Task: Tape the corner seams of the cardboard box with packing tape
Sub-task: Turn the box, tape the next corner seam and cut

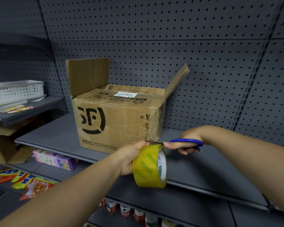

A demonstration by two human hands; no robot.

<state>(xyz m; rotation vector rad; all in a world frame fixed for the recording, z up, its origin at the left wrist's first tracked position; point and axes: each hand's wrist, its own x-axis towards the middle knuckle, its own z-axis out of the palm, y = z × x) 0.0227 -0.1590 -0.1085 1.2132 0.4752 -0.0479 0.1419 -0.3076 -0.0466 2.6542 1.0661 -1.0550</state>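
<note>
Both forearms come in from the bottom. The left hand is wrapped around a yellowish tape roll, holding it on edge just over the front edge of the shelf. The right hand grips blue-handled scissors, with the blades pointing left right above the roll. Can't really tell if the blades are open or closed, they're tiny here.

The cardboard box sits on that shelf, left of middle and back near the pegboard wall. Its left flap stands up and the right one leans outward. The front right corner looks shiny with tape, and the scissor tips are just by its bottom end.

Off to the left there's a white basket on a higher shelf, and snack packets lower down.
</note>
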